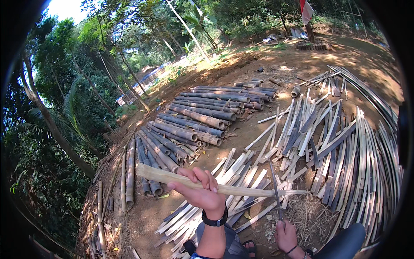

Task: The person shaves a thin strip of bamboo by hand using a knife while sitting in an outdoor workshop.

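Above split strips [241, 190], we're gripping bamboo slat [224, 188] w/ left hand [200, 192] clamped round it; right hand [286, 236] fisted on knife [276, 190].

Bare dirt [248, 125] runs away from me between the stacked round bamboo poles [189, 125] on the far left and the spread of split slats [340, 155] on the right; that strip is open. Nearer, more split strips [207, 216] lie close under my hands. Dry shavings [308, 216] cover the near right ground.
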### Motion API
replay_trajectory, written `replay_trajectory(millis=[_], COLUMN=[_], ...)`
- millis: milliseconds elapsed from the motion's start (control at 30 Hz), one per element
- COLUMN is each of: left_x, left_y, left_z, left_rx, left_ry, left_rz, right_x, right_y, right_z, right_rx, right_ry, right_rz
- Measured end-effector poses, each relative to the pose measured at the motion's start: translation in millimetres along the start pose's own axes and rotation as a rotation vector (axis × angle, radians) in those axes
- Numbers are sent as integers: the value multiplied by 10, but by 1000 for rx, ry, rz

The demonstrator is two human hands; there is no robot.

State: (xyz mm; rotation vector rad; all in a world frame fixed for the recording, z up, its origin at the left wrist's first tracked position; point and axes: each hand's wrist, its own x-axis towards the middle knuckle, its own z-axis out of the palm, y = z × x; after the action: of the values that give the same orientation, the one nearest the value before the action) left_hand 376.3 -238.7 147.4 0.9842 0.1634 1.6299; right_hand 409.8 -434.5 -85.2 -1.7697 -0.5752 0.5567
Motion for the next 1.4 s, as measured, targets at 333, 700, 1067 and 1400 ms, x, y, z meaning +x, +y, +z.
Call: replay_trajectory(millis=[333,700,1067,1400], left_x=[59,63,28,71], left_y=[-61,-62,-60,-98], left_z=[-44,-42,-23,-29], left_rx=[10,-2,14,17], left_ry=[-2,-12,-28,13], left_rz=[-7,-9,-27,-12], right_x=[-37,-191,35,155], right_y=[50,-215,235,202], right_z=[115,-36,30,-5], right_rx=[124,-187,251,332], right_ry=[18,-39,-34,-46], right_rz=[41,-162,163,273])
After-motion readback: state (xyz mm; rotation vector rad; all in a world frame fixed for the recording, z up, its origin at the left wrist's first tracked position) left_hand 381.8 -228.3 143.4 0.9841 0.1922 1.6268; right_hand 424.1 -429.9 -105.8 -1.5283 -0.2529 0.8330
